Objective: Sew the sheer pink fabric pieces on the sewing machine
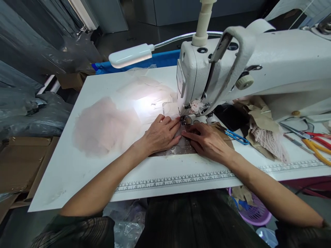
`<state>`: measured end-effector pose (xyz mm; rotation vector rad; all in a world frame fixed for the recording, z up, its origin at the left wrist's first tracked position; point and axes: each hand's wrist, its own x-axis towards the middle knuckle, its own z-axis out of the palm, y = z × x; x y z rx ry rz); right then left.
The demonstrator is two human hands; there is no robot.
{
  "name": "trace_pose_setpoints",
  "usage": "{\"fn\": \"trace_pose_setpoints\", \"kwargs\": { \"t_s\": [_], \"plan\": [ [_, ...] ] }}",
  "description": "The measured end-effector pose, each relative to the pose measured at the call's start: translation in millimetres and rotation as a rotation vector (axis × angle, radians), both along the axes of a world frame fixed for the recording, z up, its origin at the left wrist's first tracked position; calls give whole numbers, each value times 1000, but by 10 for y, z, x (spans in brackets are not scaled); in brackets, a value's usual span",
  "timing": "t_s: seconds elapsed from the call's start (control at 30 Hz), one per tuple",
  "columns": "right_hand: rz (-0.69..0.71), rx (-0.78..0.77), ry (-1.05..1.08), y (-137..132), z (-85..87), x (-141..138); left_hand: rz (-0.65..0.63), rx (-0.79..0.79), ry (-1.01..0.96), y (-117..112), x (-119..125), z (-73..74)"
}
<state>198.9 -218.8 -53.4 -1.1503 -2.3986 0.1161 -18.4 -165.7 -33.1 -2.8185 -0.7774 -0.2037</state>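
Sheer pale fabric [183, 143]: on the tabletop [62, 172], at the needle end of the white sewing machine [191, 65], between the hands. Left hand [162, 134] palm down on it, fingers slightly spread. Right hand [205, 140] at its right side, index extended, other fingers curled; cannot tell whether they pinch it. Printed ruler [176, 182] along the front edge, numerals 10 to 16 legible; white surface between it and hands. Pink sheer heap [103, 127] near left edge; white surface widens toward front-left corner.
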Motion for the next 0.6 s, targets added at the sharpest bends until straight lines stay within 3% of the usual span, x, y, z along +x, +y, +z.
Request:
{"fn": "trace_pose_setpoints", "kwargs": {
  "t_s": [0.33,0.6],
  "plan": [
    [4,2,14,15,-5,14,-33,-17,-139,30,-32,-96],
    [-12,-44,38,6,11,5,-44,-101,-209,59,-49,-70]
  ]
}}
